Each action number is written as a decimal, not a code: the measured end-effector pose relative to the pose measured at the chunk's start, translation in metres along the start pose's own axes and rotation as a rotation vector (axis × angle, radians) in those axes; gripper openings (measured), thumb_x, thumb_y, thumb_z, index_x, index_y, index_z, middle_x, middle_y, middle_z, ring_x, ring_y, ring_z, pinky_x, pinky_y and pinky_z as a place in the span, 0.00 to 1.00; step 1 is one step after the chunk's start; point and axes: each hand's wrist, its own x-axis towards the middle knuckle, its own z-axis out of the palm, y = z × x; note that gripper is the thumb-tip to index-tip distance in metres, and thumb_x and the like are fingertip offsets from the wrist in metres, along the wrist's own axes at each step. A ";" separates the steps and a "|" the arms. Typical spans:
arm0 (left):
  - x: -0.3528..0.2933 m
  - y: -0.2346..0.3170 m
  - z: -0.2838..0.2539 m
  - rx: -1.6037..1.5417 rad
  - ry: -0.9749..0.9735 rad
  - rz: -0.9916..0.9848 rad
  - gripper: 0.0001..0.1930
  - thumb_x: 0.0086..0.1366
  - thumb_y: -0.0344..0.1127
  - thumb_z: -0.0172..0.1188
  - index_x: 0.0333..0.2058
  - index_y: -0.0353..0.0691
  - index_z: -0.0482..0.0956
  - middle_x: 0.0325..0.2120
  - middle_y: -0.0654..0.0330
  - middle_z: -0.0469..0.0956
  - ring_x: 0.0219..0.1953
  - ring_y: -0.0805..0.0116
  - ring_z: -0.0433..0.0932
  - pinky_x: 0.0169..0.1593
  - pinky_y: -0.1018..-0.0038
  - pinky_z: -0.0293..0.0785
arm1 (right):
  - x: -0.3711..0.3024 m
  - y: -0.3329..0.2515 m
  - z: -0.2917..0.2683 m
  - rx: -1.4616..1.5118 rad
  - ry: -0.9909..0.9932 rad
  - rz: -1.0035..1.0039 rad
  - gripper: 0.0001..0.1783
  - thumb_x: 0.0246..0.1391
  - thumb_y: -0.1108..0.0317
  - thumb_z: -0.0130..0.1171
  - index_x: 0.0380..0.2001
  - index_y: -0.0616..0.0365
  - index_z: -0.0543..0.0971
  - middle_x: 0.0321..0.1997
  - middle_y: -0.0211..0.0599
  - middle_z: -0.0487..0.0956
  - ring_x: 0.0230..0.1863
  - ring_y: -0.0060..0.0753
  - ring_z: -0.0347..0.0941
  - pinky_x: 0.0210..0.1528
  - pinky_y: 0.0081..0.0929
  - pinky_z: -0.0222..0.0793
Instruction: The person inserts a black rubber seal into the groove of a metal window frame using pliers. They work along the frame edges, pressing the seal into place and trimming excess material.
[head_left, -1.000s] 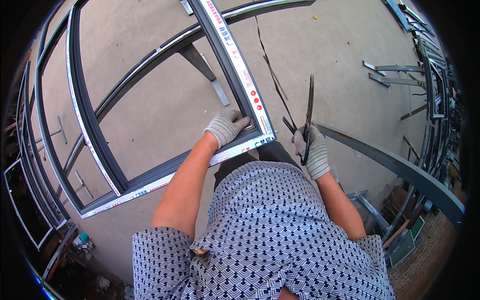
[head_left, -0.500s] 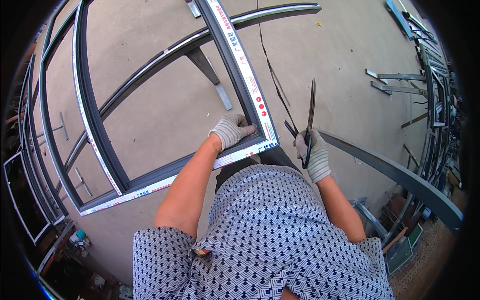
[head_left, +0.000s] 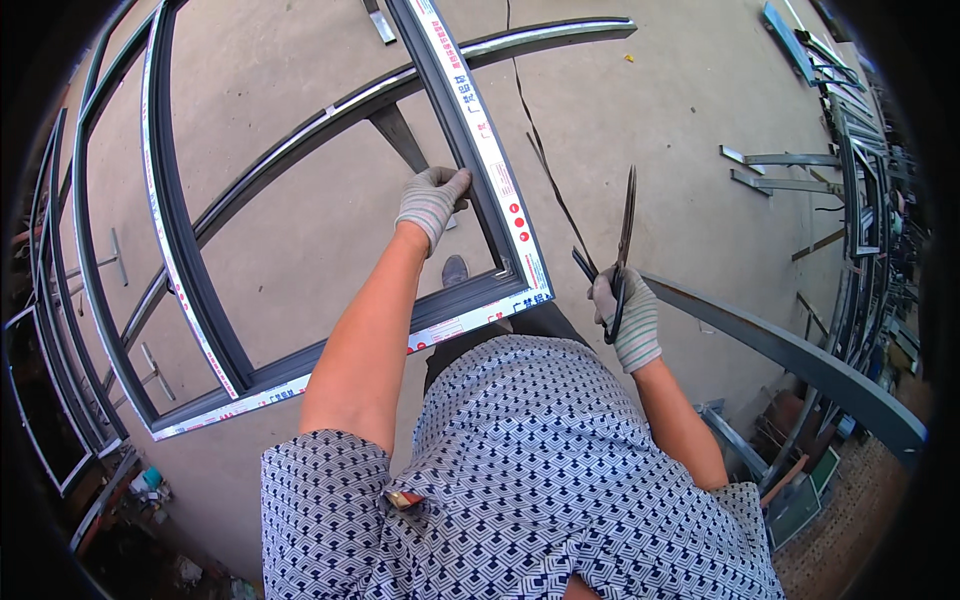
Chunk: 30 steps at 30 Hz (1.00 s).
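the gloved left hand (head_left: pixel 430 207) was at the inner right edge of the dark window frame (head_left: pixel 491 180), its grip impossible to tell; the gloved right hand (head_left: pixel 636 322), apart, clamped scissors (head_left: pixel 625 222) outside the frame's near-right corner.

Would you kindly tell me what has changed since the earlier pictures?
The left hand has moved from the near right corner of the frame, away from the body, up along the right-hand bar. The right hand still holds the scissors, and the frame lies much as before.

A small yellow scrap (head_left: pixel 629 58) lies on the pale floor (head_left: pixel 690 200).
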 end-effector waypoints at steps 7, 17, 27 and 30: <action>-0.036 -0.011 0.026 0.495 -0.269 -0.052 0.20 0.66 0.44 0.65 0.42 0.28 0.83 0.33 0.52 0.84 0.33 0.67 0.83 0.41 0.71 0.79 | 0.005 -0.005 -0.019 -0.067 0.008 -0.066 0.07 0.61 0.66 0.60 0.36 0.58 0.77 0.27 0.27 0.77 0.25 0.16 0.70 0.26 0.17 0.66; -0.126 0.042 0.117 0.335 -0.257 0.306 0.15 0.67 0.41 0.64 0.41 0.32 0.83 0.29 0.56 0.82 0.31 0.70 0.79 0.38 0.72 0.76 | 0.007 -0.039 -0.059 0.035 0.002 -0.046 0.07 0.62 0.66 0.59 0.35 0.59 0.77 0.25 0.26 0.76 0.26 0.15 0.70 0.29 0.19 0.68; -0.147 0.068 0.153 0.237 -0.632 0.322 0.15 0.66 0.32 0.57 0.50 0.33 0.78 0.43 0.50 0.80 0.46 0.59 0.79 0.51 0.67 0.74 | -0.008 -0.080 -0.079 0.114 -0.118 -0.048 0.09 0.60 0.65 0.59 0.37 0.61 0.77 0.26 0.28 0.77 0.24 0.14 0.70 0.26 0.18 0.69; -0.148 0.061 0.138 0.312 -0.632 0.473 0.17 0.64 0.32 0.58 0.52 0.35 0.77 0.47 0.46 0.78 0.52 0.49 0.77 0.58 0.62 0.71 | -0.015 -0.085 -0.069 0.191 -0.103 0.043 0.10 0.61 0.65 0.58 0.38 0.62 0.77 0.26 0.28 0.78 0.21 0.15 0.70 0.25 0.18 0.69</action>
